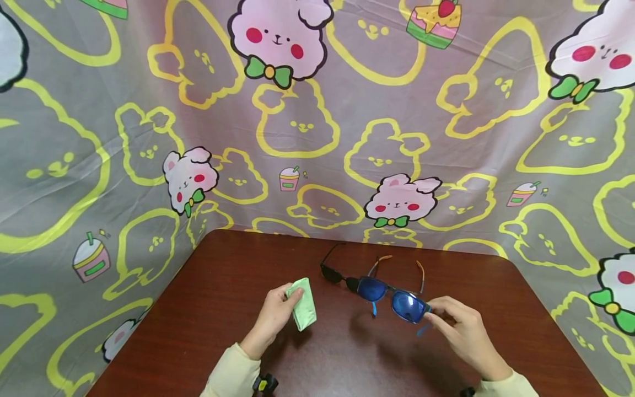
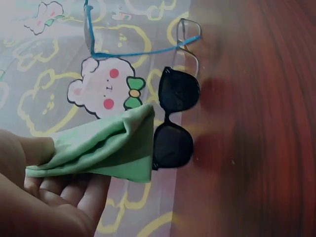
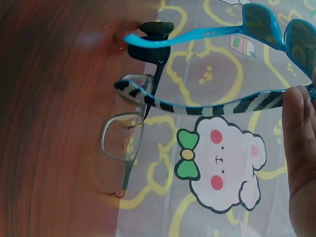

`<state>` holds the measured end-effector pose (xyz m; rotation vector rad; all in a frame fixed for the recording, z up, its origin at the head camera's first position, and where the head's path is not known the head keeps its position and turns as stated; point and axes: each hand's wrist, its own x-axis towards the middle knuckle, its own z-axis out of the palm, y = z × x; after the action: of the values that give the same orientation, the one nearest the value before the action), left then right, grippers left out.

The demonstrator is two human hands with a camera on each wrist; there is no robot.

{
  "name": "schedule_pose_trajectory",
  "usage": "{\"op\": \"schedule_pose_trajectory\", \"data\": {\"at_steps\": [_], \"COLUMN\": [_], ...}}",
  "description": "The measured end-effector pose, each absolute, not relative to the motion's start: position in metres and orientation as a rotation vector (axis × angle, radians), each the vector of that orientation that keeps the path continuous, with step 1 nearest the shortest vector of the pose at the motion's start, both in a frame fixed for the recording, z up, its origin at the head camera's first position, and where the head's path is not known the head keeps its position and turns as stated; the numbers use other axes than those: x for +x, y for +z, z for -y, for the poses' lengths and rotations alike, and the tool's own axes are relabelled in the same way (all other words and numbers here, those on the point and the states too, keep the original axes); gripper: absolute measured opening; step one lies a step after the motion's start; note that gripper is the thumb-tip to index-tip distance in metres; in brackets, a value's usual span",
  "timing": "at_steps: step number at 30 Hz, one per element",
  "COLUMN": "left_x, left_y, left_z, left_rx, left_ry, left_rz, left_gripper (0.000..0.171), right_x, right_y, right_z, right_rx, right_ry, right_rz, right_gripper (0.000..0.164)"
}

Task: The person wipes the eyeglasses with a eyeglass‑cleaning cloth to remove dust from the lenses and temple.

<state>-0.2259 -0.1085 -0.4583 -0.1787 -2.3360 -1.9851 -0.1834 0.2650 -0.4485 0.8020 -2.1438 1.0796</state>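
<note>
My left hand [image 1: 275, 315] pinches a folded light green cloth [image 1: 305, 307] between thumb and fingers above the table. In the left wrist view the cloth [image 2: 106, 148] hangs in loose folds. With my right hand [image 1: 466, 330] I pinch blue-mirrored sunglasses [image 1: 408, 306] by one end of the frame. They are raised off the table, temples unfolded; the right wrist view shows one temple plain blue and the other, a striped temple [image 3: 222, 107], in black and white. Cloth and sunglasses are apart.
Black sunglasses [image 1: 331, 274] lie on the brown table [image 1: 223, 309] behind the raised pair. Beside them are clear-lensed glasses [image 3: 121, 136] with orange temple tips, partly covered in the head view. A patterned curtain [image 1: 317, 182] surrounds the table's back and sides.
</note>
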Motion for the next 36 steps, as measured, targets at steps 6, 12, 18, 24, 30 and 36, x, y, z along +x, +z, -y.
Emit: {"op": "schedule_pose_trajectory", "data": {"at_steps": [6, 12, 18, 24, 30, 36], "left_x": [-0.226, -0.219, -0.204, -0.201, -0.202, -0.200], "left_y": [-0.453, -0.437, -0.413, -0.412, -0.413, -0.411], "left_z": [0.098, 0.088, 0.078, 0.071, 0.065, 0.061], "left_rx": [-0.205, -0.232, -0.254, -0.240, -0.234, -0.210], "left_ry": [-2.002, -2.020, -2.006, -2.020, -2.000, -2.035], "left_rz": [2.334, 2.301, 2.280, 2.251, 2.191, 2.161], "left_gripper": [0.022, 0.020, 0.019, 0.017, 0.013, 0.019], "right_x": [-0.183, -0.174, -0.170, -0.173, -0.181, -0.176], "right_y": [-0.445, -0.423, -0.410, -0.419, -0.436, -0.429], "right_z": [-0.257, -0.244, -0.235, -0.234, -0.235, -0.222], "right_rx": [0.798, 0.830, 0.842, 0.863, 0.907, 0.934], "right_ry": [1.205, 1.307, 1.319, 1.325, 1.401, 1.414], "right_rz": [2.170, 2.169, 2.208, 2.199, 2.176, 2.154], "right_gripper": [0.035, 0.030, 0.029, 0.033, 0.038, 0.034]}}
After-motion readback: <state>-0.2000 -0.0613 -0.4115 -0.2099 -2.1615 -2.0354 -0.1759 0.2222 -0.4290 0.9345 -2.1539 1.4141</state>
